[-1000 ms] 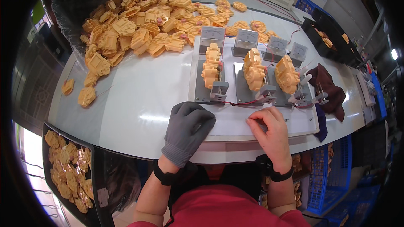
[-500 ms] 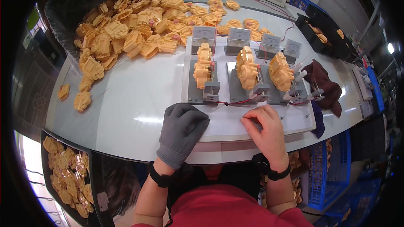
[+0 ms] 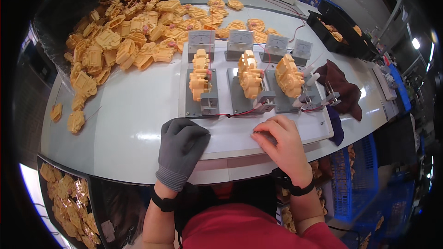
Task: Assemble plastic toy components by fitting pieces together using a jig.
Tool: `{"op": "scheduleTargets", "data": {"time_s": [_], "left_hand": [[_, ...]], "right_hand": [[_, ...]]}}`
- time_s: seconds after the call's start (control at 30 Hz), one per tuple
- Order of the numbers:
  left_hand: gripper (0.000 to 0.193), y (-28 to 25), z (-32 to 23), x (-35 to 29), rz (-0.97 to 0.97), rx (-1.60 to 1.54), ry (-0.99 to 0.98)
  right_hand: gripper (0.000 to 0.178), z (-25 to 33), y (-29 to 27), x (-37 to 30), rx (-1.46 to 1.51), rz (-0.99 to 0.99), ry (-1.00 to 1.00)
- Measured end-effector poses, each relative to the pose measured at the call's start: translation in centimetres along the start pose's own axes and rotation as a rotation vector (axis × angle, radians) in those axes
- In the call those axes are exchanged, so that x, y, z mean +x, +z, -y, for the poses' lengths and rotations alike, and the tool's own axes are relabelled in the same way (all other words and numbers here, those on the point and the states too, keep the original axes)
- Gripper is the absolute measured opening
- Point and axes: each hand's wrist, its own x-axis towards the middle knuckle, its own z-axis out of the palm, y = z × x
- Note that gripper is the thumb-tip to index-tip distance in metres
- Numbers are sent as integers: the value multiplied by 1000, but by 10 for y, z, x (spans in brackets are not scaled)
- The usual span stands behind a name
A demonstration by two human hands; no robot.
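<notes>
My left hand (image 3: pixel 182 150), in a grey knit glove, hovers at the front of a white board (image 3: pixel 230 145) with its thumb and fingers pinched together. My bare right hand (image 3: pixel 282 144) is closed in a pinch a short way to its right. A tiny dark speck shows at the right fingertips, but what either hand holds is too small to make out. Just beyond the hands, three yellow plastic gear housings stand upright in grey test fixtures: a left housing (image 3: pixel 200 76), a middle housing (image 3: pixel 249 76) and a right housing (image 3: pixel 289 77). Red and black wires (image 3: pixel 240 113) link the fixtures.
Several panel meters (image 3: pixel 240 41) stand behind the fixtures. A large heap of yellow housings (image 3: pixel 115 41) spills from a black-lined bin at far left. Brown cloth (image 3: pixel 341 85) lies at right, below a black tray (image 3: pixel 323 27). Crates of parts (image 3: pixel 69 198) sit under the table edge.
The whole view has shifted, so the table and fixtures appear farther left. Both hands keep their pinched shape, and the gap between them looks slightly wider.
</notes>
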Motion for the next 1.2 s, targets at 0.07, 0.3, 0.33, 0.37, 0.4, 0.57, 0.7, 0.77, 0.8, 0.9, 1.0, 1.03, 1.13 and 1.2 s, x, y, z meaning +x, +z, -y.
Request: {"op": "scheduleTargets", "data": {"time_s": [0.07,0.3,0.33,0.37,0.4,0.57,0.7,0.77,0.8,0.9,1.0,1.03,1.13,1.2], "left_hand": [[13,-2,1,-1,26,24,-28],[12,3,0,1,-2,7,-24],[11,3,-1,1,1,17,-21],[11,2,-2,1,2,29,-19],[11,2,-2,0,4,30,-19],[11,1,-2,0,6,14,-43],[11,0,-4,0,10,1,-48],[11,0,-4,0,6,3,-48],[11,0,-4,0,6,2,-48],[11,1,-3,0,6,-8,-53],[11,1,-3,0,6,-4,-53],[11,1,-2,0,5,-10,-57],[11,1,-2,0,6,-12,-60],[11,0,-3,0,7,-8,-59]], "right_hand": [[11,-3,0,2,61,23,8],[11,-10,4,1,84,-32,-13],[11,-10,5,1,69,-47,-29],[11,-10,6,1,57,-60,-48],[11,-10,6,1,58,-61,-47],[10,-11,7,0,46,-54,-43],[10,-10,6,1,48,-54,-33],[10,-9,5,2,51,-53,-55],[10,-9,5,2,51,-53,-54],[9,-9,4,2,45,-48,-56],[9,-10,4,2,39,-32,-62],[8,-10,4,2,41,-32,-64],[8,-11,4,2,45,-31,-71],[8,-11,4,2,47,-31,-77]]}}
